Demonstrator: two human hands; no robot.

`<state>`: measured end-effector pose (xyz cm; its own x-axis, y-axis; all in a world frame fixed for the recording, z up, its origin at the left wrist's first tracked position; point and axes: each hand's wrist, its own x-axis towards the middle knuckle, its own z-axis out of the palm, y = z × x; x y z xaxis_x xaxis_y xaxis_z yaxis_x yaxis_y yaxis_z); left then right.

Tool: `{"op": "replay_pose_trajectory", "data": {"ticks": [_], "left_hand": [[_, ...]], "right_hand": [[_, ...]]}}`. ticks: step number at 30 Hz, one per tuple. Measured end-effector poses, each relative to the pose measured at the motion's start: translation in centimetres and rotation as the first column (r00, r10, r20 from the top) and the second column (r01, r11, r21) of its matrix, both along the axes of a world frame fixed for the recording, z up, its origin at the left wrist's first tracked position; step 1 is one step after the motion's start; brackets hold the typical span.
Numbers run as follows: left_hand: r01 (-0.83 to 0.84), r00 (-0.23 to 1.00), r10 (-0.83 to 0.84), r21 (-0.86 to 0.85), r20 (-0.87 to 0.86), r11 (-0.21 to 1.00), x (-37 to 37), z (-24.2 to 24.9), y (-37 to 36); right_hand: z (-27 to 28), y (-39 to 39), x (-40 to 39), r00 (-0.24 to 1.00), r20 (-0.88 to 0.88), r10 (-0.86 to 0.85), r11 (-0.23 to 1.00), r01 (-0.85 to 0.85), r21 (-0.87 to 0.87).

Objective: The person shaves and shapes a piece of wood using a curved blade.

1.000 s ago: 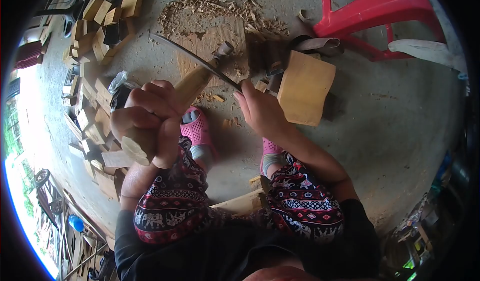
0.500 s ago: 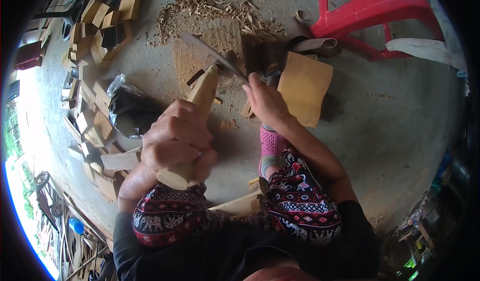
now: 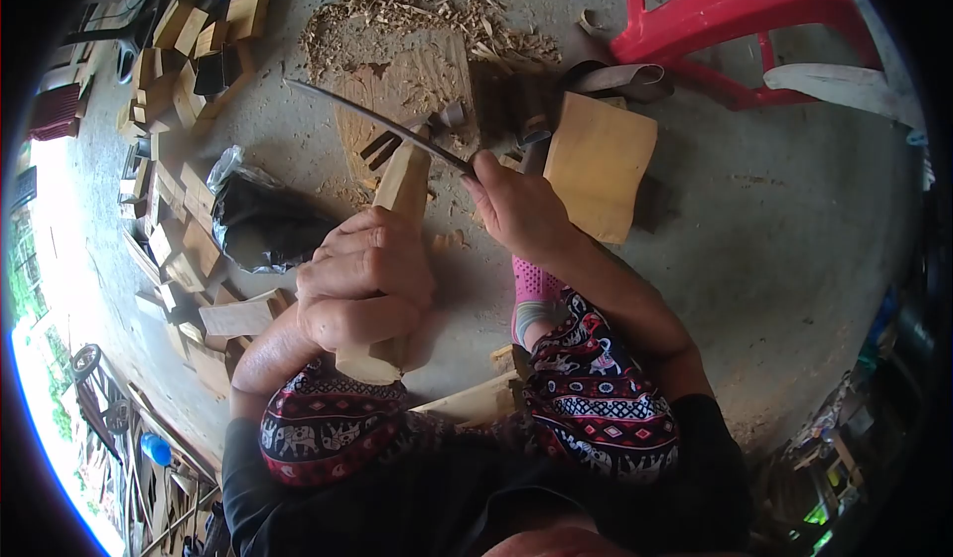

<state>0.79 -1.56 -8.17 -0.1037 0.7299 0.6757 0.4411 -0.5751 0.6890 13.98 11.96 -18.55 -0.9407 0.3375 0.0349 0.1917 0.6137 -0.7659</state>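
My left hand (image 3: 362, 279) is closed around a pale, roughly shaped piece of wood (image 3: 405, 180), which points away from me above my left thigh. Its thick butt end shows below the fist. In my right hand (image 3: 521, 205) is a long, narrow, dark file (image 3: 372, 115), gripped near its end; its handle is hidden in the fingers. The file slants to the upper left and crosses the narrow far end of the wood, seemingly against it. Beyond lies a wooden board (image 3: 397, 70) on the floor, with dark tools (image 3: 377, 148) and shavings on it.
Wood shavings (image 3: 397, 6) are heaped at the far side. Many cut wood blocks (image 3: 184, 185) lie at the left, beside a black plastic bag (image 3: 263, 219). A yellowish block (image 3: 601, 165) stands at the right, near a red plastic stool (image 3: 740, 26). Another wood piece (image 3: 472, 403) lies between my legs.
The file has swung left and turned so that its thin edge shows. My right hand has moved slightly left and down. The wood in my left hand has shifted slightly and stands a little straighter.
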Motion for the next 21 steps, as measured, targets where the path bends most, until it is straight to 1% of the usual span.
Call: {"op": "replay_pose_trajectory", "data": {"ticks": [2,3,5,6,7,8,9,10,12,13,15,16,17,18,19,20,21], "left_hand": [[0.003,1.0,-0.003,0.007,0.002,1.0,0.0,-0.1,0.0],[-0.005,1.0,0.005,0.014,0.002,1.0,-0.1,0.0,0.2],[-0.015,1.0,0.015,0.024,0.001,1.0,-0.2,0.4,0.2],[-0.029,1.0,0.029,-0.002,-0.003,1.0,-0.2,0.6,0.1],[-0.041,0.999,0.04,-0.026,-0.011,0.999,-0.2,0.8,0.1],[-0.036,0.999,0.035,-0.026,-0.017,0.999,-0.2,0.7,0.2],[-0.032,0.999,0.032,-0.012,-0.004,0.999,-0.1,0.5,0.1],[-0.034,0.999,0.034,0.001,0.013,0.999,0.0,0.3,-0.1],[-0.063,0.998,0.062,0.006,0.029,0.998,0.2,0.2,-0.4],[-0.089,0.995,0.088,0.02,0.04,0.996,0.2,0.2,-0.3],[-0.083,0.995,0.082,0.015,0.049,0.996,-0.1,0.4,-0.4],[-0.102,0.993,0.102,-0.008,0.064,0.995,-0.2,0.5,-0.6],[-0.122,0.989,0.124,-0.029,0.075,0.992,-0.4,0.6,-0.7],[-0.145,0.983,0.147,-0.024,0.11,0.989,-0.2,0.4,-1.1],[-0.144,0.984,0.145,-0.02,0.101,0.989,-0.2,0.5,-0.9],[-0.187,0.972,0.185,0.001,0.145,0.982,-0.1,0.6,-0.6],[-0.231,0.955,0.224,0.015,0.192,0.973,-0.1,0.6,-0.6]], "right_hand": [[1.6,-0.2,0.2,0.993,-0.116,0.018,1.0,-0.018,0.003],[1.5,-0.3,0.3,0.993,-0.115,0.022,1.0,-0.022,0.001],[0.8,-0.7,0.4,0.999,-0.035,0.03,0.999,-0.031,-0.015],[-0.8,-0.5,0.3,0.999,-0.036,0.032,0.999,-0.032,-0.011],[-3.2,0.0,0.1,0.999,0.05,-0.002,1.0,0.003,-0.025],[-4.6,0.4,-0.1,0.99,0.136,-0.039,0.998,0.045,-0.041],[-4.3,0.4,0.0,0.99,0.132,-0.045,0.997,0.052,-0.049],[-3.3,0.7,0.1,0.994,0.078,-0.077,0.995,0.082,-0.057],[-0.3,0.6,0.4,0.991,0.017,-0.131,0.988,0.132,-0.078],[0.8,0.3,0.4,0.991,0.023,-0.129,0.989,0.13,-0.072],[2.2,-0.3,0.2,0.989,-0.08,-0.125,0.983,0.112,-0.146],[1.7,-0.6,-0.1,0.997,-0.036,-0.072,0.988,0.066,-0.14],[0.3,-0.7,-0.2,0.996,-0.045,-0.072,0.988,0.065,-0.138],[-2.0,-0.8,-0.4,0.998,-0.02,-0.06,0.994,0.058,-0.088],[-3.8,-0.6,-0.7,0.999,0.004,-0.051,0.998,0.051,-0.036],[-4.8,0.0,-0.6,0.995,0.092,-0.026,0.999,0.029,-0.035],[-4.2,0.2,-0.5,0.995,0.092,-0.03,0.998,0.035,-0.044]]}}
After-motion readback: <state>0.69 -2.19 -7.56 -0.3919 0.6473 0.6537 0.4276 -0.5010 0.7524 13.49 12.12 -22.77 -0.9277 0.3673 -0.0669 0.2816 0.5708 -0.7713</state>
